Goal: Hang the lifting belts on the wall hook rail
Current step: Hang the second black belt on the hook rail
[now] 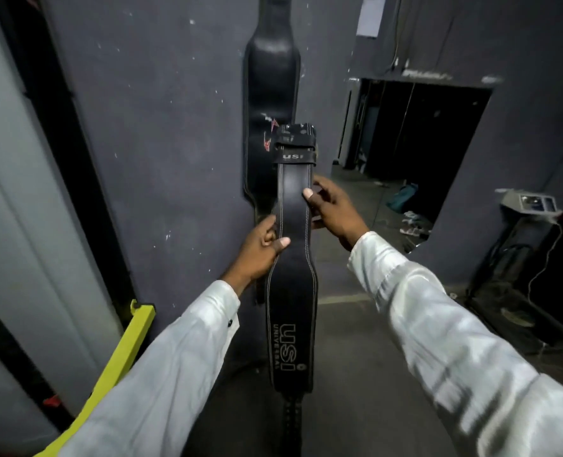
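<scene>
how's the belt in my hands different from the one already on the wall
The held belt is gripped by the left hand and right hand; the hung belt lies flat against the wall, its top out of frame. The held belt carries white USI UNIVERSAL lettering; the hung belt shows a red and white mark. Both are black and widen in the middle.
</scene>
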